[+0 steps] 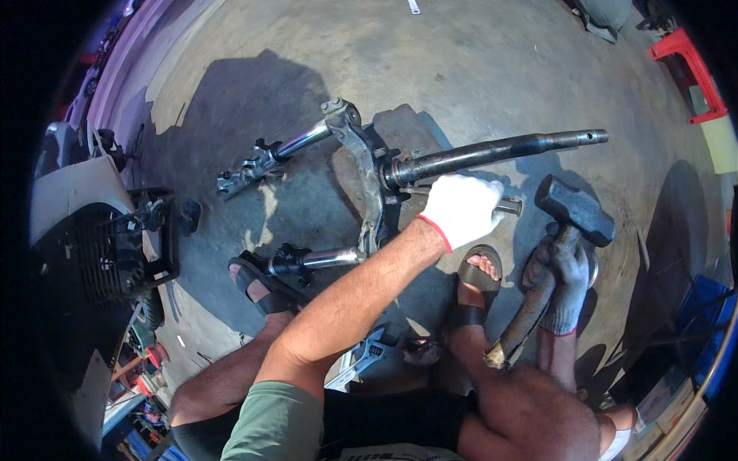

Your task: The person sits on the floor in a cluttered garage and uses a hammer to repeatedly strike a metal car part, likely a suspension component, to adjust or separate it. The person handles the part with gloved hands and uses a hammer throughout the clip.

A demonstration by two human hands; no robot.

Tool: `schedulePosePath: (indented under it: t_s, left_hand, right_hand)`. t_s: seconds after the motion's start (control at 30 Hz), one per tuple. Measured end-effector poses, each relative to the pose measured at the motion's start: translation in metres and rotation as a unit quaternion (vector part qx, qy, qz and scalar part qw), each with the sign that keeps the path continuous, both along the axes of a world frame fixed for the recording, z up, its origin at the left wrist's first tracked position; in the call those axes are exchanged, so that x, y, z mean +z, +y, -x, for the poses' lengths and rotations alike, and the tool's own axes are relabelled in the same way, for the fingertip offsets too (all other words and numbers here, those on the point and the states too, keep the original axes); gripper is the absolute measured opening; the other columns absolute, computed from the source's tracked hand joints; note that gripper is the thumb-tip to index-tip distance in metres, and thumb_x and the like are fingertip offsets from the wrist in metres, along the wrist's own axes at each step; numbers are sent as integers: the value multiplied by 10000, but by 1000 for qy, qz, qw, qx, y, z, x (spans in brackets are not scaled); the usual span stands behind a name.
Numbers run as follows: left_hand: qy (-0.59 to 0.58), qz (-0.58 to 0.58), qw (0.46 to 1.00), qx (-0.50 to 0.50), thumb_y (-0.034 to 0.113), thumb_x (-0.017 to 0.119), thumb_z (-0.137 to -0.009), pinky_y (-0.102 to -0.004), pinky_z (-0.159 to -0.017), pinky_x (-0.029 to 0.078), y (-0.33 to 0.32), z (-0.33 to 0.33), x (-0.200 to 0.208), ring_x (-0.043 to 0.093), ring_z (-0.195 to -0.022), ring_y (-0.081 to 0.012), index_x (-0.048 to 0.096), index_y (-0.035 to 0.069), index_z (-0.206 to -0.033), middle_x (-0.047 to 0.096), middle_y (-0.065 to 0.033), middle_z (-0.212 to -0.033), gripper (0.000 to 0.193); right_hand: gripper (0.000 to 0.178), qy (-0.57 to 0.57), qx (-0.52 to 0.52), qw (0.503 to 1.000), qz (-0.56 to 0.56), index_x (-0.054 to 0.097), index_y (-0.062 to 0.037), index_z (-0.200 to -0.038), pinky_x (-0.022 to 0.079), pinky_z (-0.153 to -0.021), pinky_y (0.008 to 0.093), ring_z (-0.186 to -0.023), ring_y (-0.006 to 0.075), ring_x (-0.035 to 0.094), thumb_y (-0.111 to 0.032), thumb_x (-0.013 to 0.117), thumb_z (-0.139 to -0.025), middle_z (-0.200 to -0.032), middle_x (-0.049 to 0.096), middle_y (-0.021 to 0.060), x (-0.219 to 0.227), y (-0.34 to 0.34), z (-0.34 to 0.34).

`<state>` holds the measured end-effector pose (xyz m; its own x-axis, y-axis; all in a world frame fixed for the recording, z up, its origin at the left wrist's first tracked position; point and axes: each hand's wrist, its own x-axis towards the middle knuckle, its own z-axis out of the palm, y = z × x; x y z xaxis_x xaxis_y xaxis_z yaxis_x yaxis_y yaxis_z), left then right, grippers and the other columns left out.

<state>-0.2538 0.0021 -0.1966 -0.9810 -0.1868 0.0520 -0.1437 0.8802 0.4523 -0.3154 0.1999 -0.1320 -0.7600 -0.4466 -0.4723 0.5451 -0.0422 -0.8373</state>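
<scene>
A motorcycle front fork assembly (361, 165) lies on the concrete floor, its two chrome legs pointing left and its long black steering stem (500, 150) pointing right. My left hand (461, 209), in a white glove, grips a short metal rod (509, 206) held level just below the stem. My right hand (565, 280), in a dirty grey glove, holds the wooden handle of a black sledgehammer (576, 209), whose head hangs just right of the rod's end. My sandalled feet (477, 280) rest beside the fork.
An adjustable wrench (361, 357) lies on the floor between my legs. A white scooter body (84, 200) stands at the left with parts and tools below it. A red stool (688, 73) is at the upper right, blue crates (711, 307) at the right.
</scene>
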Motion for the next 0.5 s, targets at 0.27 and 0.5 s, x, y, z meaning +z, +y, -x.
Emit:
schedulePosePath:
  t_s: [0.27, 0.5]
  left_hand:
    - [-38, 7, 999, -32, 359, 689, -863, -438, -612, 549, -9, 4, 2, 700, -704, -323, 694, 77, -902, 686, -137, -729, 284]
    - [-9, 14, 1000, -17, 352, 679, -867, -436, -609, 548, -10, 9, -4, 699, -700, -326, 697, 82, -886, 685, -137, -724, 271]
  right_hand:
    - [284, 5, -14, 1000, -11, 514, 35, -1097, 527, -508, 266, -576, 143, 595, -144, 601, -895, -809, 605, 88, -12, 1, -12]
    - [273, 12, 0, 997, -83, 564, 14, -1130, 507, -663, 257, -740, 117, 592, -137, 607, -907, -885, 613, 57, -12, -1, -23]
